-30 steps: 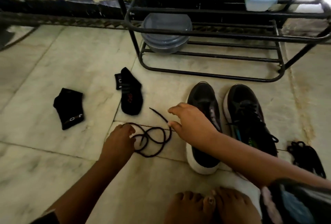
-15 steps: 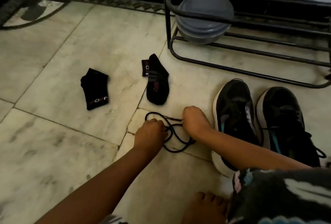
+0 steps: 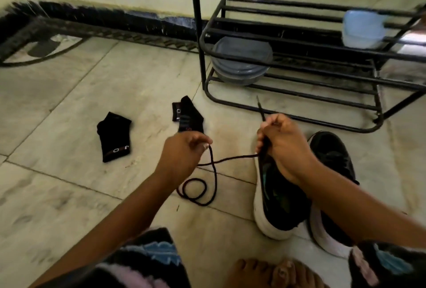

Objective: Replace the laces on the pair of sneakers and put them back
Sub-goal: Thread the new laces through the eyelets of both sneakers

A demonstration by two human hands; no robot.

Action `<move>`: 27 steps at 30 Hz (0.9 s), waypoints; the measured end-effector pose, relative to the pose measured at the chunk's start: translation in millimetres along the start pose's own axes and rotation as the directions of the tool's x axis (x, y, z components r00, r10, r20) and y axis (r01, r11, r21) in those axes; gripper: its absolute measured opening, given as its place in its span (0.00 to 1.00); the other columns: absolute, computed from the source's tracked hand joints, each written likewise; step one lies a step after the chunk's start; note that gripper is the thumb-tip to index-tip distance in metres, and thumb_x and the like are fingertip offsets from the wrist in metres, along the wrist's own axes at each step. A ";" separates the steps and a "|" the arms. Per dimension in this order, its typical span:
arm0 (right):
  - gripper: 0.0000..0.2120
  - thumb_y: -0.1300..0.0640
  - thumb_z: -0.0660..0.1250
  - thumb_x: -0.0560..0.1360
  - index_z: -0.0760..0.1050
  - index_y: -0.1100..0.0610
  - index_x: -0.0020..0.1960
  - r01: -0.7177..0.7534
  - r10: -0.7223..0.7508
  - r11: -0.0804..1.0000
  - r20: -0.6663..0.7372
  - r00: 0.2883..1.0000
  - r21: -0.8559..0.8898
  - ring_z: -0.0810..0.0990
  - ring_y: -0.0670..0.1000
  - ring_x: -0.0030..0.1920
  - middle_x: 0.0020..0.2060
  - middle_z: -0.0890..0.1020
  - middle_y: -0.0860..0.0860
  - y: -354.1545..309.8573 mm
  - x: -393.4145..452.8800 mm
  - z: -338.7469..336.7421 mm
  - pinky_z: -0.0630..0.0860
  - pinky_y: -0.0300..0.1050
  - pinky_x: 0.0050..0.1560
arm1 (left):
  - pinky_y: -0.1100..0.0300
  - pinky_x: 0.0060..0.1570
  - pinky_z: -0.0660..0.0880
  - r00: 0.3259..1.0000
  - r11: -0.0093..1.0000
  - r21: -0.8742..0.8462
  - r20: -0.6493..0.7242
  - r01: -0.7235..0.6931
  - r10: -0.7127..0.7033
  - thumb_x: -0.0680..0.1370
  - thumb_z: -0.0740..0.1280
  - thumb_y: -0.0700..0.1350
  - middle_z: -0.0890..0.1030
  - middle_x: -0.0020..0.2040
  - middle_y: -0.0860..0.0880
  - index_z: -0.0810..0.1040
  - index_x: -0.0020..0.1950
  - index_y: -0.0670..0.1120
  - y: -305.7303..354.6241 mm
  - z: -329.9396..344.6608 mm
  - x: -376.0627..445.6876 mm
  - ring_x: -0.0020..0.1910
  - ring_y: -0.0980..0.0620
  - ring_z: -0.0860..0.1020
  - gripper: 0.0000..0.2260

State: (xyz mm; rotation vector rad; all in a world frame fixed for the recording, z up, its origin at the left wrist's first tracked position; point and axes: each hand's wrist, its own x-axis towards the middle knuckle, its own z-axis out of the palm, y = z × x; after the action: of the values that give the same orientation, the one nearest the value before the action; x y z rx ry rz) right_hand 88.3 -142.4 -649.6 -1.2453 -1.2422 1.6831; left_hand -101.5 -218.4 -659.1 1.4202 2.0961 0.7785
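Head-worn view, steeply down, near floor

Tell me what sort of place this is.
Probably a home entryway or corridor: a marble-tiled floor, a black metal shoe rack against the wall, and sneakers and socks lying on the floor.

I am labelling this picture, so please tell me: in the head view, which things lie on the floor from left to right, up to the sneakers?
Flat sock → second sock → left hand → lace → right hand → far-right sneaker.
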 end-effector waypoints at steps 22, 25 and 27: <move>0.07 0.59 0.61 0.79 0.73 0.57 0.42 0.255 -0.205 0.917 0.186 0.961 -0.306 0.66 0.47 0.28 0.28 0.70 0.50 -238.1 -131.7 -67.1 0.66 0.38 0.27 | 0.73 0.34 0.71 0.874 0.872 -0.282 0.168 -0.400 0.456 0.71 0.74 0.40 0.83 0.35 0.49 0.78 0.58 0.49 264.1 -135.4 -40.2 0.33 0.63 0.79 0.17; 0.07 0.61 0.62 0.79 0.73 0.58 0.42 0.245 -0.179 0.890 0.200 0.963 -0.384 0.68 0.48 0.29 0.29 0.71 0.51 -246.0 -134.7 -63.7 0.67 0.38 0.27 | 0.65 0.38 0.71 0.879 0.873 -0.336 0.200 -0.353 0.433 0.71 0.74 0.40 0.82 0.35 0.49 0.79 0.56 0.51 260.0 -138.3 -36.2 0.35 0.58 0.78 0.15; 0.07 0.61 0.62 0.79 0.73 0.58 0.42 0.233 -0.162 0.879 0.198 0.967 -0.416 0.68 0.48 0.29 0.29 0.71 0.51 -250.2 -131.3 -62.4 0.68 0.39 0.28 | 0.61 0.37 0.70 0.881 0.862 -0.404 0.224 -0.306 0.417 0.72 0.73 0.39 0.82 0.33 0.50 0.79 0.55 0.51 258.6 -137.0 -29.9 0.36 0.52 0.75 0.14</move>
State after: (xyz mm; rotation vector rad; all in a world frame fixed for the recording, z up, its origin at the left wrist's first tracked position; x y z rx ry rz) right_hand 184.5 -168.1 -378.0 -1.1971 -1.8569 1.4170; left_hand -12.8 -194.8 -379.6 1.6279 1.3805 0.9580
